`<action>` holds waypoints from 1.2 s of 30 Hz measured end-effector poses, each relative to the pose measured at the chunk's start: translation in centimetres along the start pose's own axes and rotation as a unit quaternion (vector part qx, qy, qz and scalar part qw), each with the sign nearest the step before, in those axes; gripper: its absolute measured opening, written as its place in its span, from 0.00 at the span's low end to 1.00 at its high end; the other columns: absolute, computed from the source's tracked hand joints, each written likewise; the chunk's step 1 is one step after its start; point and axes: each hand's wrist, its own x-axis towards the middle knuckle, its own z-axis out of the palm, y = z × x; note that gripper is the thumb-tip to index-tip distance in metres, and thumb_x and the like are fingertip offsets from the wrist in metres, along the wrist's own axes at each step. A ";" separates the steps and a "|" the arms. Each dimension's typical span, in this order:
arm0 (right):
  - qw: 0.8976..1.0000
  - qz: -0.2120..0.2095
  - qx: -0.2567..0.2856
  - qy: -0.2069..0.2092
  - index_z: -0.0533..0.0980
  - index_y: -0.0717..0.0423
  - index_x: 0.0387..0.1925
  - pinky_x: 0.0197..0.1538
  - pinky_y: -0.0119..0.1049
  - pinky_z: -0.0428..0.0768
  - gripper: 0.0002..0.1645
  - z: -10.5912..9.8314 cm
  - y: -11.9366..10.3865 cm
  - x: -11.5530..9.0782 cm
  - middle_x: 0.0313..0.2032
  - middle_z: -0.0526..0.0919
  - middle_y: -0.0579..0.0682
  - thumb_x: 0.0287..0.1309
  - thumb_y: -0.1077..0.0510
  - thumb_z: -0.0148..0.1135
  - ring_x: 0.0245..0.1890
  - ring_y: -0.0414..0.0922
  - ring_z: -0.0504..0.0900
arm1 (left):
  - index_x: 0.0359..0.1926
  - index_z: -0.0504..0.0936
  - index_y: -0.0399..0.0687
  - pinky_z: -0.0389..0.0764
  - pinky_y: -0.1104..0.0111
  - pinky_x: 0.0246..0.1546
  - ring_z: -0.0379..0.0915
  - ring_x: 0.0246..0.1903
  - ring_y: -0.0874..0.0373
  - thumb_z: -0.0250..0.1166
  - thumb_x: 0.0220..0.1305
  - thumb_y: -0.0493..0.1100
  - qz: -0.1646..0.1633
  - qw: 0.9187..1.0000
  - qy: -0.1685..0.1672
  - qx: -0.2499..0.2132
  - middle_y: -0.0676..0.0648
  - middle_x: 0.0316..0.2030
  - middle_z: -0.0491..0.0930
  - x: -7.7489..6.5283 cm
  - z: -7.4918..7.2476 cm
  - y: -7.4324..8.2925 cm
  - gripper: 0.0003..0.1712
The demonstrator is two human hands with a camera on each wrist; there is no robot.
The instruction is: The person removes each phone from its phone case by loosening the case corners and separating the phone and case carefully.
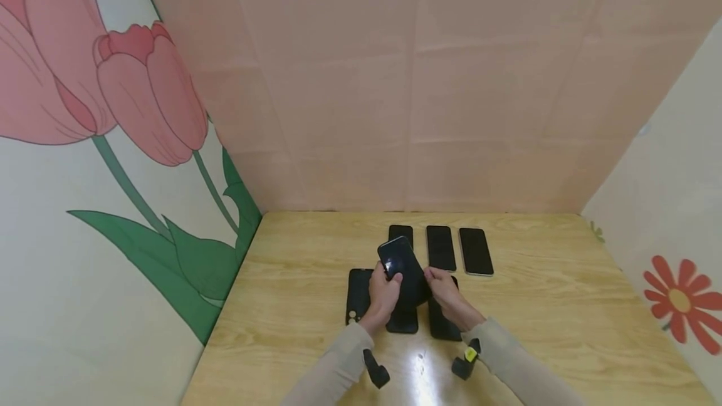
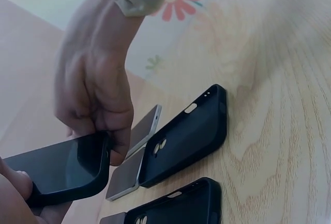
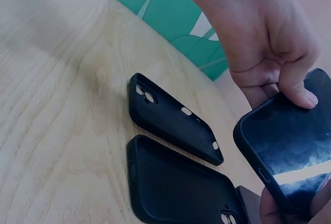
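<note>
A dark phone (image 1: 399, 260) in a black case (image 2: 92, 187) is held tilted above the table between both hands. My left hand (image 1: 385, 293) grips its left side, the thumb (image 3: 302, 95) lying over the glossy screen. At the lower right corner, my right hand (image 1: 448, 293) pinches the edge of the case with curled fingers. Below lie three black phone cases, inner side up: a left case (image 1: 356, 290), a middle case (image 1: 403, 323) partly hidden by the held phone, and a right case (image 1: 442, 324) partly covered by the right hand.
Behind the cases lie three phones in a row: a left phone (image 1: 401, 231) partly covered by the held one, a middle phone (image 1: 441, 247) and a right phone (image 1: 476, 251). The wooden table (image 1: 547, 306) meets a pink-covered back wall (image 1: 412, 111) and painted side walls.
</note>
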 end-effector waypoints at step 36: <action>0.998 -0.033 0.006 -0.055 0.77 0.72 0.48 0.39 0.40 0.81 0.13 -1.2 -1.1 0.6 0.38 0.81 0.55 0.68 0.66 0.56 0.35 0.46 0.78 | 0.41 0.78 0.37 0.78 0.55 0.44 0.79 0.38 0.51 0.64 0.60 0.30 0.008 0.999 0.038 0.030 0.42 0.37 0.85 0.8 -1.0 -0.3 0.08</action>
